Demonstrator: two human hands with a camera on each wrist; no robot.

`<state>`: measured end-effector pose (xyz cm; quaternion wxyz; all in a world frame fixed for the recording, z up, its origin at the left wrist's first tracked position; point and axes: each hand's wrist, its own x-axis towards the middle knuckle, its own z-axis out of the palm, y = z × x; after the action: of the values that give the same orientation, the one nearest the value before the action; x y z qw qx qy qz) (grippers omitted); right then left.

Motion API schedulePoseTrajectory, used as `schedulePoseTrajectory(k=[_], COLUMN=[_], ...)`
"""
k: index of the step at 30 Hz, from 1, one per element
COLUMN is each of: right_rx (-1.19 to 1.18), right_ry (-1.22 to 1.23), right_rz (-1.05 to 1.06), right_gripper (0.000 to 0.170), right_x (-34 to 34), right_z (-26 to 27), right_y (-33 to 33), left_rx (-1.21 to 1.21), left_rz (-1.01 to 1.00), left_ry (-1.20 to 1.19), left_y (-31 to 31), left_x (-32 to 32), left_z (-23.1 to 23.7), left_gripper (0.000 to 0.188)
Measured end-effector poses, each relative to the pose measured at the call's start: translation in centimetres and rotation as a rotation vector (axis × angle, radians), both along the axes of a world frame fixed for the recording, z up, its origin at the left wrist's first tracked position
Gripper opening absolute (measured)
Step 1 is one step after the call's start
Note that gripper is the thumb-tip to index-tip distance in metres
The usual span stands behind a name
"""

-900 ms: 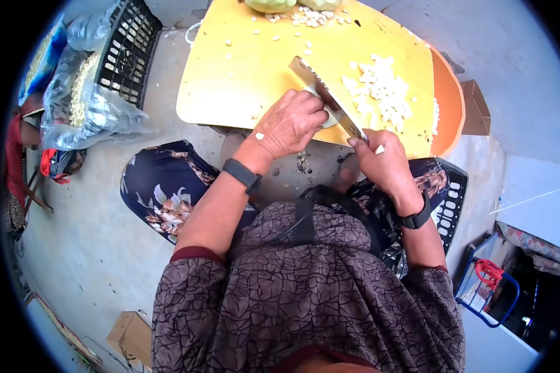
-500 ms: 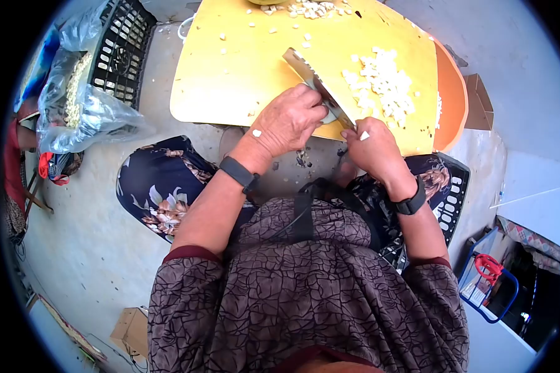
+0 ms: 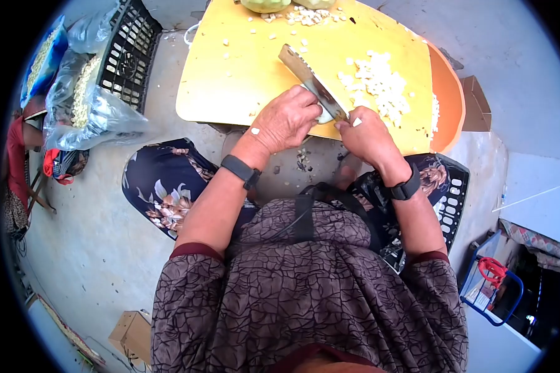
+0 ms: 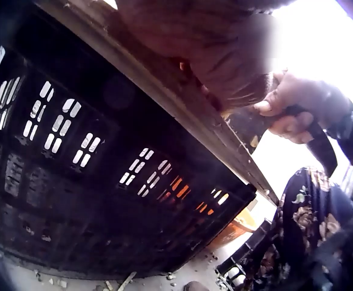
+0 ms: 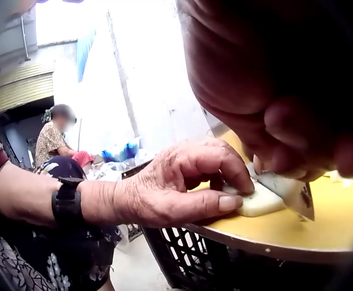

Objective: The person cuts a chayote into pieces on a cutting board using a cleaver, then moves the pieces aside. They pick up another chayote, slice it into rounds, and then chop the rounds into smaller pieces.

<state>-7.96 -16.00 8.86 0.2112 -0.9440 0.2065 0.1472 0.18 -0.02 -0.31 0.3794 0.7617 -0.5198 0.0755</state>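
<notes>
My right hand (image 3: 370, 138) grips the handle of a broad cleaver (image 3: 311, 78), its blade slanting away to the upper left over the yellow board (image 3: 230, 87). A pale, smooth-cut slice of a vegetable or fruit (image 5: 262, 203) lies on the board's near edge, against the blade. My left hand (image 3: 287, 121) holds that slice, thumb and bent fingers on it as the right wrist view shows. Small white cubes (image 3: 379, 87) are heaped right of the blade. A white bit sticks to the back of each hand.
Green-skinned produce (image 3: 266, 5) and more cubes lie at the board's far edge. An orange basin (image 3: 449, 99) sits under its right side. Below the board stands a black crate (image 4: 104, 182). Another crate (image 3: 127, 56) and plastic bags are at left. Another person (image 5: 58, 133) sits behind.
The right hand and cleaver have shifted a little away from the body and leftward across the board. The left hand has edged slightly left, still on the slice.
</notes>
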Motion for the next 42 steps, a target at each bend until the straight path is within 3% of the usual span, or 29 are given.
schedulePoseTrajectory(k=[12, 19, 30, 36, 42], right_rx=[0.132, 0.118, -0.019, 0.047, 0.159], right_ry=[-0.045, 0.073, 0.064, -0.081, -0.041], right_rz=[-0.107, -0.056, 0.092, 0.003, -0.102], right_gripper=[0.029, 0.029, 0.021, 0.022, 0.027], right_x=[-1.0, -1.7, -0.4, 0.6, 0.3], right_z=[0.2, 2.6, 0.1, -1.2, 0.7], right_y=[-0.2, 0.5, 0.5, 0.7, 0.3], left_rx=[-0.054, -0.025, -0.064, -0.054, -0.063], left_rz=[0.001, 0.019, 0.029, 0.012, 0.011], left_ry=[-0.003, -0.038, 0.003, 0.02, 0.007], left_y=[-0.1, 0.2, -0.2, 0.1, 0.0], left_x=[0.0, -0.1, -0.2, -0.2, -0.1], left_z=[-0.5, -0.5, -0.5, -0.4, -0.4], left_gripper=[0.015, 0.008, 0.007, 0.009, 0.008])
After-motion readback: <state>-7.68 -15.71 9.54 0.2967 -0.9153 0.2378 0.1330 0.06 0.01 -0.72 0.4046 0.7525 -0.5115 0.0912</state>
